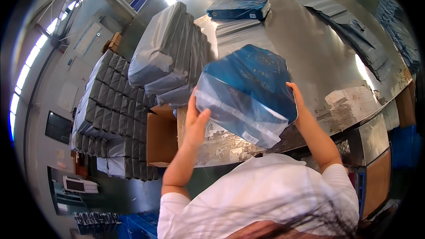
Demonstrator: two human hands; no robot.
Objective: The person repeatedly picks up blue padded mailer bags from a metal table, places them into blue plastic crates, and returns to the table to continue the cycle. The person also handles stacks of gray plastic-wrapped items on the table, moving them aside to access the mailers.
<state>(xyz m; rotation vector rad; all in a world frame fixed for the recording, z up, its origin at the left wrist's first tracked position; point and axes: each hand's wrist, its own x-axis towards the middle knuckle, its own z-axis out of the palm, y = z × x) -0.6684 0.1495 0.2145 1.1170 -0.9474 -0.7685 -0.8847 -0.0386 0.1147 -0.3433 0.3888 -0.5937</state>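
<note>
We have the blue packet [248, 95] in its clear bag up off the steel bench [310, 57], near edge. Our left hand [195, 121] wraps its left side, grip closed; our right hand [297, 101] clasps the right edge, steadying it level. Grey wrapped parcels [170, 55] lean stacked at left, within reach.

Two blue goods in clear plastic bags: one held up at centre [248, 95], one lying at twelve o'clock [239, 8]. Four grey wrapped parcels leaning in a row at eleven o'clock [170, 55]. One open brown cardboard carton at seven o'clock [160, 139]. Stacked grey parcels at nine o'clock [113, 115]: too many to count.
</note>
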